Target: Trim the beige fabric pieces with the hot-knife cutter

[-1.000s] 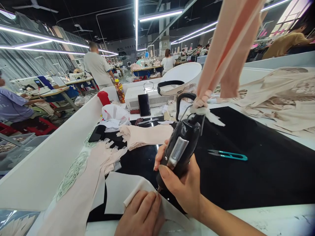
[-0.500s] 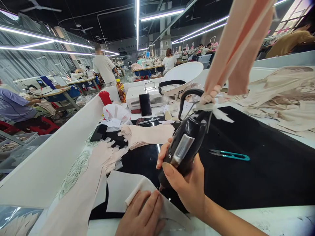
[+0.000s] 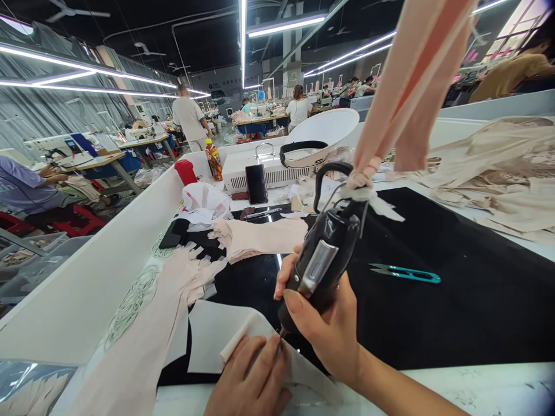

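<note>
By the near edge of the worktop (image 3: pixel 498 387), press pale cloth (image 3: pixel 210 341) with half-curled left hand (image 3: pixel 249 375); can't tell if pinching. Guide black tool (image 3: pixel 332 237) slowly, with right hand (image 3: pixel 327 332) wrapped tight.

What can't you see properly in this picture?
All in the head view:
- Part of the pale cloth: hidden under the left hand.
- Part of the black tool's grip: covered by the right hand.
- The tool's tip: too small to tell whether it touches the cloth.
- The tops of the hanging pink strips: cut off by the upper edge.
</note>
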### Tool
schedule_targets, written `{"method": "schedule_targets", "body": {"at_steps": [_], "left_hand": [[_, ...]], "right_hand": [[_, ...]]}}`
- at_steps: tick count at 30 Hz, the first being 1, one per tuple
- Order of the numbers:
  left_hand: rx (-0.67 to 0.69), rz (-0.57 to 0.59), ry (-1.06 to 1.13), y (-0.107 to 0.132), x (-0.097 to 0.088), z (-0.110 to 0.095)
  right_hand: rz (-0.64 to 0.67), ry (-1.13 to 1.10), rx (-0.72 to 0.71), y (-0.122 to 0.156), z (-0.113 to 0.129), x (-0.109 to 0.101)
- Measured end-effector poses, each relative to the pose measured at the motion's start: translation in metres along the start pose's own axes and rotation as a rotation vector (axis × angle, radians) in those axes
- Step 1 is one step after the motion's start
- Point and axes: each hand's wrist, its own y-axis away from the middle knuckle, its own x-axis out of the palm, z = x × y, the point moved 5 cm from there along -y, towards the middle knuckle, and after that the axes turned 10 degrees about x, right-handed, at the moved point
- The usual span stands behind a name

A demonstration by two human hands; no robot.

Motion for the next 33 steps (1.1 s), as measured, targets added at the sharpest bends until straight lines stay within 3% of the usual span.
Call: {"method": "schedule_targets", "body": {"at_steps": [10, 19, 24, 33], "left_hand": [[-0.007, 0.032, 0.015, 0.005, 0.005, 0.001], [0.058, 0.121, 0.128, -0.012, -0.015, 0.019], [-0.005, 0.177, 0.227, -0.013, -0.019, 0.032], [0.047, 0.273, 0.227, -0.019, -0.01, 0.038]], "right_hand": [[-0.023, 0.0, 0.017, -0.004, -0.004, -0.001], [-0.012, -0.054, -0.007, -0.004, 0.005, -0.01], [-0.005, -0.051, -0.011, -0.002, 0.009, -0.016], [-0.02, -0.064, 0.007, -0.002, 0.015, -0.018]]}}
